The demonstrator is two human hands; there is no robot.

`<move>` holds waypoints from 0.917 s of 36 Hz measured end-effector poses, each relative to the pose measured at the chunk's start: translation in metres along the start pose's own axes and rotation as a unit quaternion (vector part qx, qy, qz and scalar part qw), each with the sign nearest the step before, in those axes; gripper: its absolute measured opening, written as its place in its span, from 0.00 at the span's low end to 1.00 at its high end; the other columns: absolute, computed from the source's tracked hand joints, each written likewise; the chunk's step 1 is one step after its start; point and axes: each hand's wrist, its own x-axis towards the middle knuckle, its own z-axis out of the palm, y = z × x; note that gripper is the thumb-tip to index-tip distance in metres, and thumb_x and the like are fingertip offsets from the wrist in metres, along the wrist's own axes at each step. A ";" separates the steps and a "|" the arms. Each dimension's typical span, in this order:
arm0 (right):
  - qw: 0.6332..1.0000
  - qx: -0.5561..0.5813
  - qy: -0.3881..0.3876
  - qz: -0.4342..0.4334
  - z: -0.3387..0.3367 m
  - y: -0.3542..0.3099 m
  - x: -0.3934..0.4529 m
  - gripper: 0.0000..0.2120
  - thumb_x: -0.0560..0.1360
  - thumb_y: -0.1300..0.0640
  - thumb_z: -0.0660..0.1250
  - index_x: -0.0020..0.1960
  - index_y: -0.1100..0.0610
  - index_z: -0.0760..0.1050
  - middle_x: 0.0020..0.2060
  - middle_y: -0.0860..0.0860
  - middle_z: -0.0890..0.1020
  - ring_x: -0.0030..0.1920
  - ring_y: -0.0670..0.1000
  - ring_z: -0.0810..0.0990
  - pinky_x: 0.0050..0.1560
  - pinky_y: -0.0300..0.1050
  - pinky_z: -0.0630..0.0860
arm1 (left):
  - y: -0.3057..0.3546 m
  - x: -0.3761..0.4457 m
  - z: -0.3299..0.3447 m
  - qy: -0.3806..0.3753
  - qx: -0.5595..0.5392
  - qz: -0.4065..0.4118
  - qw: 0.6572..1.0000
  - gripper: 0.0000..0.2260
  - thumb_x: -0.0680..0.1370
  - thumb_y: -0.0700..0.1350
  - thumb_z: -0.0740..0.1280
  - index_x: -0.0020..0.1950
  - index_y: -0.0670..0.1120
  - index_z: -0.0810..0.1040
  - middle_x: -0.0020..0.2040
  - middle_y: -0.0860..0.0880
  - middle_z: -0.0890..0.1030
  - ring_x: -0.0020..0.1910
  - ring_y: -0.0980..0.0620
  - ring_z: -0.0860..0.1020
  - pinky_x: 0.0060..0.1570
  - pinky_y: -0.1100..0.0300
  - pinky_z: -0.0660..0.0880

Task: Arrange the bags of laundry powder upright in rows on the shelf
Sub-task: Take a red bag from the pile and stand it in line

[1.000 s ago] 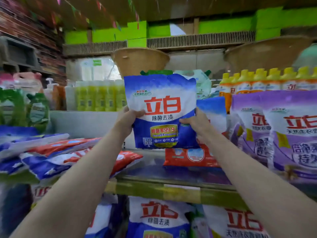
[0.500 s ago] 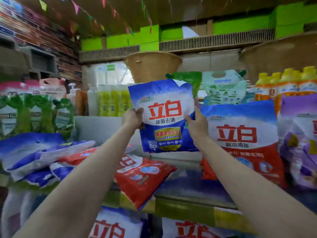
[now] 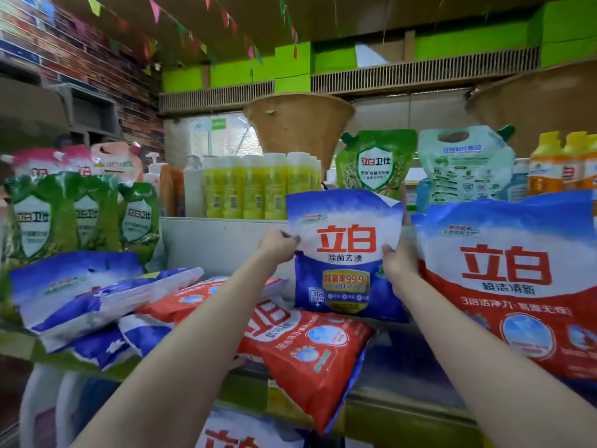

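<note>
I hold a blue and white laundry powder bag (image 3: 345,257) upright over the back of the shelf (image 3: 403,360). My left hand (image 3: 277,245) grips its left edge and my right hand (image 3: 399,261) grips its right edge. Its bottom sits close to the shelf, beside a large red and white bag (image 3: 507,282) that stands upright on the right. A red bag (image 3: 310,347) lies flat in front, hanging over the shelf edge. Several blue bags (image 3: 93,295) lie in a loose pile on the left.
Green pouches (image 3: 80,218) stand at the left behind the pile. Yellow bottles (image 3: 258,189), green and pale refill pouches (image 3: 376,163) and orange bottles (image 3: 562,166) stand on the raised level behind. More powder bags (image 3: 239,434) sit on the shelf below.
The view has swung left and the blue bag has gone down and back, closer to the shelf and next to the upright red bag. Both hands keep their grip.
</note>
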 end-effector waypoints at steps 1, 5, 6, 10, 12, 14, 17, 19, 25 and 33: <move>0.999 -0.047 -0.018 0.016 -0.003 0.001 -0.001 0.17 0.76 0.66 0.58 0.64 0.57 0.68 0.56 0.60 0.77 0.52 0.60 0.77 0.53 0.56 0.76 | -0.002 -0.001 -0.001 -0.009 0.030 -0.002 0.999 0.14 0.78 0.44 0.64 0.33 0.44 0.70 0.34 0.45 0.74 0.41 0.46 0.75 0.47 0.56 0.75; 0.948 -0.289 -0.129 -0.006 -0.015 0.003 -0.007 0.15 0.75 0.68 0.58 0.61 0.64 0.70 0.57 0.60 0.78 0.53 0.60 0.77 0.46 0.45 0.72 | -0.007 -0.006 -0.009 -0.032 0.069 -0.002 0.997 0.13 0.77 0.41 0.65 0.33 0.45 0.69 0.35 0.45 0.71 0.38 0.46 0.71 0.40 0.57 0.72; 0.935 -0.322 -0.145 -0.010 -0.017 0.001 -0.009 0.15 0.75 0.67 0.59 0.62 0.65 0.70 0.58 0.61 0.77 0.55 0.60 0.77 0.46 0.44 0.71 | -0.008 -0.007 -0.011 -0.032 0.084 -0.001 0.996 0.12 0.77 0.40 0.64 0.34 0.46 0.69 0.36 0.45 0.72 0.38 0.47 0.71 0.37 0.59 0.71; 0.909 -0.380 -0.170 0.031 -0.022 -0.011 -0.022 0.23 0.76 0.61 0.61 0.68 0.68 0.62 0.66 0.64 0.68 0.66 0.62 0.69 0.61 0.48 0.68 | -0.011 -0.018 -0.021 -0.022 0.207 0.033 0.977 0.08 0.76 0.39 0.62 0.37 0.44 0.72 0.39 0.44 0.75 0.40 0.48 0.74 0.42 0.59 0.72; 0.916 -0.373 -0.147 0.029 -0.022 -0.018 -0.030 0.31 0.75 0.59 0.63 0.72 0.68 0.54 0.70 0.64 0.61 0.70 0.62 0.63 0.66 0.49 0.64 | -0.012 -0.028 -0.027 0.001 0.307 0.052 0.950 0.04 0.75 0.40 0.63 0.46 0.43 0.77 0.46 0.43 0.79 0.49 0.44 0.77 0.51 0.55 0.74; 0.929 -0.354 -0.109 0.003 -0.022 -0.029 -0.039 0.33 0.74 0.60 0.63 0.73 0.67 0.52 0.70 0.63 0.58 0.70 0.61 0.61 0.67 0.49 0.64 | -0.012 -0.040 -0.035 0.032 0.408 0.068 0.910 0.10 0.75 0.43 0.63 0.55 0.43 0.77 0.54 0.43 0.79 0.56 0.43 0.77 0.54 0.55 0.72; 0.924 -0.363 -0.087 -0.083 -0.017 -0.047 -0.052 0.27 0.73 0.62 0.62 0.69 0.64 0.58 0.67 0.62 0.60 0.66 0.61 0.63 0.62 0.51 0.67 | -0.009 -0.054 -0.051 0.049 0.471 0.063 0.879 0.13 0.75 0.45 0.63 0.59 0.44 0.76 0.58 0.43 0.79 0.58 0.43 0.76 0.53 0.56 0.71; 0.906 -0.379 -0.132 -0.131 -0.009 -0.055 -0.059 0.23 0.73 0.61 0.61 0.67 0.64 0.61 0.66 0.62 0.63 0.65 0.61 0.63 0.62 0.53 0.67 | -0.007 -0.064 -0.064 0.057 0.482 0.046 0.873 0.14 0.74 0.45 0.63 0.59 0.44 0.76 0.58 0.42 0.79 0.59 0.42 0.76 0.56 0.54 0.72; 0.800 -0.427 -0.358 -0.223 0.026 -0.071 -0.094 0.20 0.78 0.56 0.58 0.68 0.62 0.66 0.66 0.59 0.69 0.67 0.61 0.67 0.64 0.49 0.65 | -0.015 -0.103 -0.106 0.080 0.503 -0.004 0.860 0.15 0.74 0.46 0.63 0.59 0.43 0.76 0.60 0.41 0.78 0.60 0.41 0.76 0.57 0.51 0.73; 0.751 -0.431 -0.421 -0.271 0.060 -0.072 -0.125 0.20 0.76 0.55 0.59 0.67 0.58 0.71 0.65 0.60 0.74 0.65 0.59 0.72 0.62 0.45 0.69 | -0.024 -0.141 -0.149 0.073 0.537 -0.116 0.832 0.15 0.76 0.46 0.63 0.55 0.37 0.77 0.57 0.38 0.80 0.56 0.40 0.78 0.51 0.54 0.74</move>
